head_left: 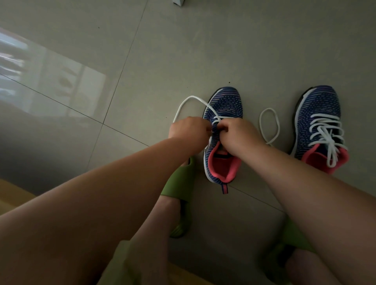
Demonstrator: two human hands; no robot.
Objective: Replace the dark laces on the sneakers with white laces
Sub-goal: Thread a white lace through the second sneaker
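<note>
Two blue knit sneakers with pink linings stand on the grey tiled floor. Over the nearer sneaker [223, 105] both my hands meet at the eyelets. My left hand [188, 131] grips one end of a white lace [190, 100], which arcs out to the left over the floor. My right hand [237, 132] pinches the lace at the eyelet row; its other end loops on the floor [269, 125] to the right. The far right sneaker [319, 126] is fully threaded with a white lace [325, 132], loosely tied. No dark lace is in view.
My feet wear green slippers, one [179, 189] just behind the nearer sneaker, the other [293, 234] at lower right. A wooden edge [12, 193] shows at the lower left. A pale box corner [179, 2] sits at the top edge.
</note>
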